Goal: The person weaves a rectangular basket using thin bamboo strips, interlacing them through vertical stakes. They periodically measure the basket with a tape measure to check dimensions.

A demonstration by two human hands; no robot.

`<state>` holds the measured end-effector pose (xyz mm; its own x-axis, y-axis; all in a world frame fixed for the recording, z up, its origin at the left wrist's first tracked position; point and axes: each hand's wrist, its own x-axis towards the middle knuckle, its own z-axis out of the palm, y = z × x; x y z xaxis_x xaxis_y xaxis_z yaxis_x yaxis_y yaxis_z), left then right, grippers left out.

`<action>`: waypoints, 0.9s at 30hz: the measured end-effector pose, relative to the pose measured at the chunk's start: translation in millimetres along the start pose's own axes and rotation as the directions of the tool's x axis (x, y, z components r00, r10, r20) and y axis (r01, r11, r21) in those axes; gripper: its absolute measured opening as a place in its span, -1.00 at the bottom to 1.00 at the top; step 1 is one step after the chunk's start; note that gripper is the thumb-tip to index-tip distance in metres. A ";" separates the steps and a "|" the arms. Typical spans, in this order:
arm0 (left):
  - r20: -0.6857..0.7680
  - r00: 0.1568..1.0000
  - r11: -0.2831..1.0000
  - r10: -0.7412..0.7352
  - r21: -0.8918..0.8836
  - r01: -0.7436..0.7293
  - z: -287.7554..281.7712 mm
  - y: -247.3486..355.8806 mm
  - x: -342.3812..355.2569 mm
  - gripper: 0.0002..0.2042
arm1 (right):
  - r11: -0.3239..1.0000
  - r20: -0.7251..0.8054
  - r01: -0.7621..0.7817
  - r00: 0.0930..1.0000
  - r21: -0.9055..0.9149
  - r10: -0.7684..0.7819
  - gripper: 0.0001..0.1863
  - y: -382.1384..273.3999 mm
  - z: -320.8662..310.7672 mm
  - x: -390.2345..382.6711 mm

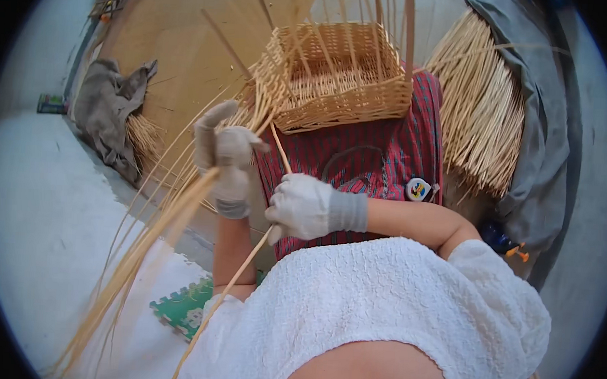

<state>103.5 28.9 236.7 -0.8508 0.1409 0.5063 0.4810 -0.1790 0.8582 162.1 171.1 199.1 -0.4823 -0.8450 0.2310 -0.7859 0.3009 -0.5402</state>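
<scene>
Right hand (301,206) fist-tight around wicker strand (229,284)

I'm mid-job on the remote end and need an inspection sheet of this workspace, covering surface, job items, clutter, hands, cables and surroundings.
Surface: red-and-dark striped cloth beneath the tan rectangular woven basket.
Job's things: basket has upright stakes; thin pale-tan strand runs through the right hand; loose bunch of long tan strands trails at left.
Clutter: small round white object with coloured centre on the cloth.
Grippers: right hand, white-gloved, closed on the thin strand; white-gloved left hand beside the loose bunch, grip unclear.
Cables: nothing seen.
Surroundings: thick bundle of pale-tan strands at right; crumpled grey cloth and green foam mat at left.
</scene>
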 end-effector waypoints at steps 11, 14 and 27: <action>0.028 0.998 0.998 -0.054 -0.022 0.055 -24.3 -11.2 -15.4 -0.70 | 0.365 -0.389 0.181 0.655 0.913 0.647 -0.28 220.7 -36.8 -76.3; -0.159 0.987 0.995 0.004 0.103 0.013 4.0 -32.5 -32.5 -0.58 | 0.554 -0.465 0.077 0.644 0.829 0.607 -0.39 202.1 -41.5 -79.2; -0.317 0.836 0.838 -0.448 0.177 0.516 -16.0 -175.6 -27.9 -0.17 | 0.838 -0.778 -0.428 0.375 0.338 0.505 -0.87 189.7 -32.0 -78.6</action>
<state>39.4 40.8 70.5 -0.9938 -0.1102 0.0122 0.0016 0.0954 0.9954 38.5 308.7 104.4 -0.8784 0.1790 0.4432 -0.3216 0.4645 -0.8251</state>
